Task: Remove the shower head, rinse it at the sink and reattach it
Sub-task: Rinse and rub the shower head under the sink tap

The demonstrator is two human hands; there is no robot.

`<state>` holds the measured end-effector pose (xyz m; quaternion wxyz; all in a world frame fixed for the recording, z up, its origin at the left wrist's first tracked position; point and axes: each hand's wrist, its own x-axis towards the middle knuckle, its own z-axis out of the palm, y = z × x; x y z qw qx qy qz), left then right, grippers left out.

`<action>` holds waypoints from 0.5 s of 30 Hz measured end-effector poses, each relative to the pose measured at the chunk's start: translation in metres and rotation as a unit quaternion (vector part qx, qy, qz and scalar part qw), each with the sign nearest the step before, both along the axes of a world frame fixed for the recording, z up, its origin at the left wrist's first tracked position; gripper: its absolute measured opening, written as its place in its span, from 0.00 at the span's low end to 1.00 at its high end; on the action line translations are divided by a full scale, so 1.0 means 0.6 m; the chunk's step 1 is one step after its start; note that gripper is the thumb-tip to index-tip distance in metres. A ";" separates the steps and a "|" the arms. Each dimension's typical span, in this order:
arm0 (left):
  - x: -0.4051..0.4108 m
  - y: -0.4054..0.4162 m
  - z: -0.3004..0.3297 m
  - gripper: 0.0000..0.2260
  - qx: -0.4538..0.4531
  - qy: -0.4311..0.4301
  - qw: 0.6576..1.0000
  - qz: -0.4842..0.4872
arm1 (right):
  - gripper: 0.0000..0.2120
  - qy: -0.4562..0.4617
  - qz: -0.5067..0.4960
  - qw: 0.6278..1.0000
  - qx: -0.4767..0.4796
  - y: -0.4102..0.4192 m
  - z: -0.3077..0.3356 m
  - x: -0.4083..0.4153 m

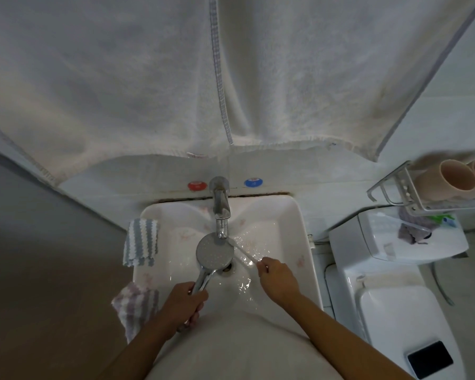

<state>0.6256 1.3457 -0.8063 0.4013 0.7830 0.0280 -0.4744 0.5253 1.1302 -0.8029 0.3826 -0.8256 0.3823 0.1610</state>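
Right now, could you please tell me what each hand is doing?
Left hand: grips the shower head by its handle.
Right hand: pinches a thin brush.

The white sink carries two striped cloths on its left rim — a grey-and-white cloth beyond the left hand's fingers, and a purple-and-white cloth just left of them, draped over the edge.

L hand grips shower head under faucet; R hand holds toothbrush.
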 end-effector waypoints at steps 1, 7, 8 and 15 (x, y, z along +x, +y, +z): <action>-0.001 0.000 -0.001 0.06 0.000 0.000 1.000 0.001 | 0.15 0.000 0.008 1.000 0.005 0.003 0.001 0.000; 0.000 0.004 -0.006 0.07 0.004 -0.010 1.000 0.001 | 0.19 0.007 0.000 1.000 -0.015 0.001 -0.001 -0.001; 0.000 0.003 -0.005 0.07 0.003 -0.011 1.000 -0.001 | 0.19 0.002 -0.003 1.000 -0.012 -0.002 0.000 0.000; 0.001 0.006 -0.005 0.06 0.014 -0.029 0.999 -0.027 | 0.15 0.000 0.024 1.000 -0.005 0.005 0.002 -0.001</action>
